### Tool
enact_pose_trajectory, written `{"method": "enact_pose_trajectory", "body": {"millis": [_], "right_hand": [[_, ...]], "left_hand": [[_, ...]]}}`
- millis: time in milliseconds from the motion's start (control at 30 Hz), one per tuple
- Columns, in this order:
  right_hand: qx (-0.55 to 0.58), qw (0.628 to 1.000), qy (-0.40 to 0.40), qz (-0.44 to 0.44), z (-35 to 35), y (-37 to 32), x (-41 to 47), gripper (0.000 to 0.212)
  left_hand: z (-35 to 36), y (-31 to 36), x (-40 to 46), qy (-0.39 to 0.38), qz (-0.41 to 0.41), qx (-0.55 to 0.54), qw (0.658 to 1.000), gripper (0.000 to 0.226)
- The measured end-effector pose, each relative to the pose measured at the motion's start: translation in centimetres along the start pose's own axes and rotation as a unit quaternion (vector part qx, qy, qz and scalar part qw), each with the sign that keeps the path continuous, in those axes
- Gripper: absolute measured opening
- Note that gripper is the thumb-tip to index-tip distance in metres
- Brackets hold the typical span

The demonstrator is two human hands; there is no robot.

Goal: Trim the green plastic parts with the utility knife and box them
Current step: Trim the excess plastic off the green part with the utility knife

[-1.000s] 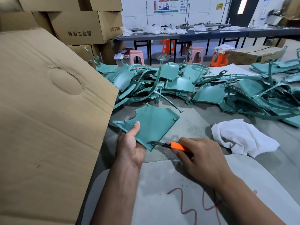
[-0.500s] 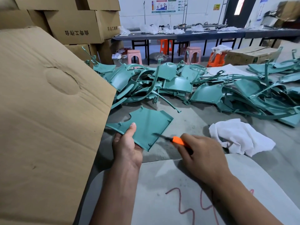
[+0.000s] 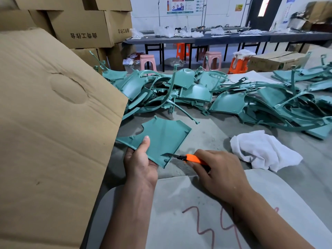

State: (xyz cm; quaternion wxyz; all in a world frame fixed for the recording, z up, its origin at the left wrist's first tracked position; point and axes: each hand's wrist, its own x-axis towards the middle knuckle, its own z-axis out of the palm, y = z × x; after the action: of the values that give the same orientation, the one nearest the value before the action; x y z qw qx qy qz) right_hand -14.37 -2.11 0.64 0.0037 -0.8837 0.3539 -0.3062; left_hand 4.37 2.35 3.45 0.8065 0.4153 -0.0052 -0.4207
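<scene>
Left hand (image 3: 139, 164) grips the part (image 3: 162, 139); right hand (image 3: 218, 172) grips the knife (image 3: 183, 156), blade at the part's near edge. A slip could nick the left thumb.

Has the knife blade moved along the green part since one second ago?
Cannot tell. The camera shifts between pictures, and the blade of the utility knife lies at the same near corner of the green part, left of the white cloth, as before.

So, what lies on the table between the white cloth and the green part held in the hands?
Only bare grey table, with nothing on it, between the white cloth and the green part, in the head view.
</scene>
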Motion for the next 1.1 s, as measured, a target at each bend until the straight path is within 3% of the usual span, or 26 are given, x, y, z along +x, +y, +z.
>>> {"method": "enact_pose_trajectory", "body": {"millis": [100,300,467,567,667,733,833,900,967,1033,1100], "right_hand": [[-0.013,0.999,0.027,0.016,0.0,0.4,0.0,0.038],[-0.065,0.986,0.072,0.137,-0.4,2.9,0.5,0.042],[-0.095,0.953,0.076,0.276,-1.0,4.8,0.5,0.041],[0.008,0.950,0.162,0.268,-1.4,4.5,0.6,0.042],[0.141,0.955,0.172,0.197,-1.5,3.6,0.7,0.045],[0.255,0.943,0.151,0.153,-1.8,3.2,0.7,0.047],[0.479,0.861,0.086,0.149,-2.4,2.4,0.7,0.039],[0.548,0.821,0.011,0.157,-2.6,2.2,0.7,0.033],[0.510,0.845,-0.038,0.154,-2.6,2.1,0.7,0.027],[0.474,0.864,-0.030,0.166,-2.1,2.0,0.8,0.040],[0.511,0.831,0.027,0.219,-1.8,1.6,0.9,0.044]], "left_hand": [[0.1,0.0,-0.2,0.009,0.003,0.004,1.000,0.026],[-0.3,-0.3,-0.1,0.023,0.017,0.019,0.999,0.015],[-0.6,-1.2,-0.2,0.022,0.090,0.077,0.993,0.015],[-1.1,-1.8,0.0,0.029,0.163,0.196,0.967,0.010],[-1.2,-2.2,0.2,0.029,0.252,0.302,0.919,0.017],[-1.1,-2.2,-0.2,0.033,0.311,0.337,0.888,0.023],[-1.0,-2.2,-1.4,0.024,0.418,0.377,0.826,0.026],[-1.0,-2.3,-1.9,-0.022,0.474,0.419,0.775,0.029],[-1.0,-2.5,-1.8,-0.055,0.501,0.444,0.741,0.031],[-0.9,-2.5,-1.7,-0.079,0.501,0.448,0.736,0.033],[-0.7,-2.4,-1.8,-0.109,0.453,0.399,0.790,0.030]]}}
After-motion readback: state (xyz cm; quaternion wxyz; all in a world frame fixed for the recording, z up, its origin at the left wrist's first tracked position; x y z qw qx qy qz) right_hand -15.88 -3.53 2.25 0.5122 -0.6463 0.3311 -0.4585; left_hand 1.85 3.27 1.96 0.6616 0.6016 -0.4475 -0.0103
